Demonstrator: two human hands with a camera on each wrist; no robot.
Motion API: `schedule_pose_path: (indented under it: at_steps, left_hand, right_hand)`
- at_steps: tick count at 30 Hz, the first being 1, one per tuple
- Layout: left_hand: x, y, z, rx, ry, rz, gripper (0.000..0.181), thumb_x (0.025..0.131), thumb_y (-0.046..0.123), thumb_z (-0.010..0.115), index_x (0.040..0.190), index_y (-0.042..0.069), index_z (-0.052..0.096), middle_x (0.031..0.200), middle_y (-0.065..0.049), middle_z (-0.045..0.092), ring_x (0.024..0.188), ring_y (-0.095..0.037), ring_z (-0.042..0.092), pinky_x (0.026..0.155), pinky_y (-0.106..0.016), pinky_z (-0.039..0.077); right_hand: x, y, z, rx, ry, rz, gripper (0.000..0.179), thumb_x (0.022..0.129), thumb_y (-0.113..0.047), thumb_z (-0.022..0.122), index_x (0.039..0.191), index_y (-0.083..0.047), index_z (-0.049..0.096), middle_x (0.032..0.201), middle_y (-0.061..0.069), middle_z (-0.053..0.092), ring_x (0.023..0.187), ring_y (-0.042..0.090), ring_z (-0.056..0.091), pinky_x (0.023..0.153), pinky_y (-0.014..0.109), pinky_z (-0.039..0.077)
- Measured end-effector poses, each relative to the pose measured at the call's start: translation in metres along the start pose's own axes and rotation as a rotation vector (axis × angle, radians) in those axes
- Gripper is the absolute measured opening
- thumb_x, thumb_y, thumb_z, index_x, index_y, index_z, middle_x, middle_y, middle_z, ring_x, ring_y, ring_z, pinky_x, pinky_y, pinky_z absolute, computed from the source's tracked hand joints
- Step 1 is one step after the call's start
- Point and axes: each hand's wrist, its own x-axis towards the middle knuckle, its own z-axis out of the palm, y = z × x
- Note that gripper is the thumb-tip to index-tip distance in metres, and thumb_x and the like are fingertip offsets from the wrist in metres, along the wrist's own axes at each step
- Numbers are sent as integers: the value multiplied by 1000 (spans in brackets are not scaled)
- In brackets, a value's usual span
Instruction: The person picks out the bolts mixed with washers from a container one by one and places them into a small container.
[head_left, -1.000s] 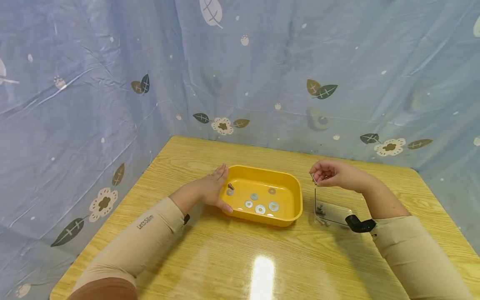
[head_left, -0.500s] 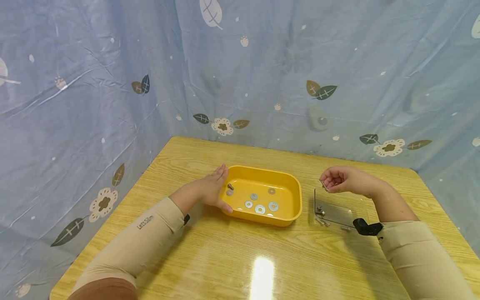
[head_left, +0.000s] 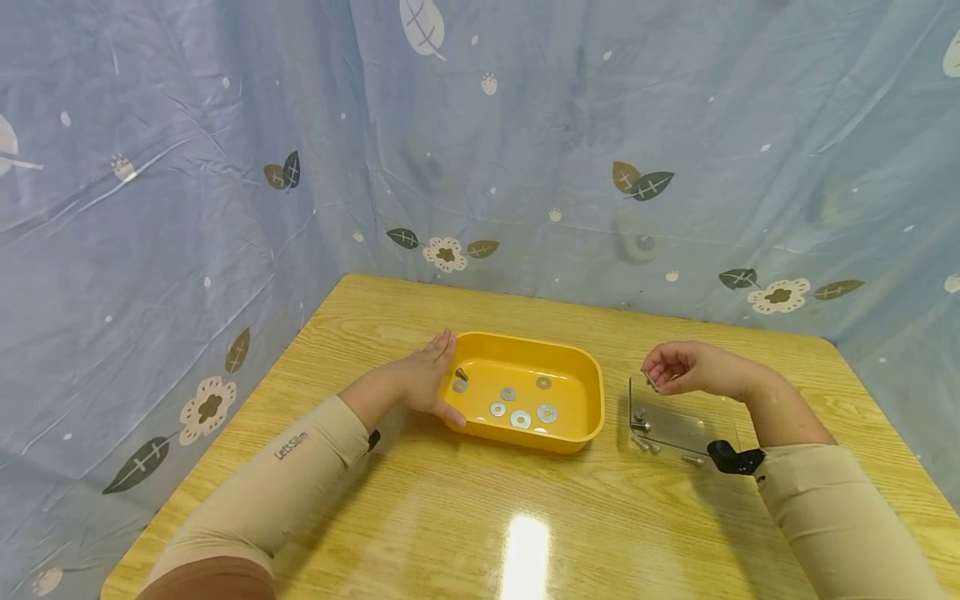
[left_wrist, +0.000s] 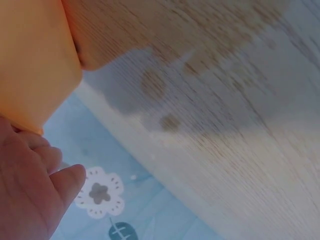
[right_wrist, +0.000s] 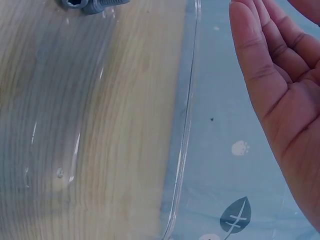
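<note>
In the head view my left hand [head_left: 427,379] rests on the left end of a yellow tray [head_left: 581,367], fingers straight along its outside and thumb at the near rim. A bolt [head_left: 461,374] and several flat washers [head_left: 521,418] lie in the tray. My right hand [head_left: 693,367] pinches a small metal bolt [head_left: 652,382] between thumb and fingertips, above a clear plastic box [head_left: 678,421]. Several bolts [head_left: 641,423] lie in that box. The right wrist view shows my palm and fingers [right_wrist: 260,60] beside the clear wall; the pinched bolt is out of that view.
A wooden table [head_left: 420,517] carries the tray and the box side by side. Blue patterned cloth [head_left: 525,167] hangs behind and to the left. Black wrist mounts [head_left: 735,457] sit at the sleeves.
My right hand has moved right and a little down, from between tray and box to above the clear box, still pinching the bolt. The left hand and tray have stayed put.
</note>
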Motion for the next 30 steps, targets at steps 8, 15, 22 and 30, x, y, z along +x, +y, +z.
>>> schedule_pose_path:
  at_steps: [8,15,22,30]
  left_hand:
    - [1,-1,1,-1,2,3,139,52,84,53,145,0,-8,149,-14,-19,139,-26,-9,111,-44,11]
    - [1,-2,2,6,-2,1,140,51,86,51,144,1,-9,148,-13,-21,138,-25,-10,111,-44,11]
    - [1,-1,0,-4,1,13,139,52,85,52,144,0,-8,148,-15,-20,139,-28,-8,111,-46,12]
    - [4,-4,2,-3,-3,11,141,49,87,49,145,2,-10,148,-13,-22,138,-26,-10,111,-44,10]
  right_hand:
    - [0,2,0,9,-10,20,31,84,-9,64,111,4,52,100,20,54,89,30,56,77,35,51]
    - [1,5,0,26,-29,3,33,85,-5,63,112,10,51,102,21,55,91,26,59,80,36,50]
    - [4,3,-2,14,-18,3,32,85,-6,63,111,9,52,102,19,56,91,21,59,80,34,50]
    - [5,-6,-6,0,8,10,32,85,-10,63,112,6,53,104,15,58,92,17,60,82,33,50]
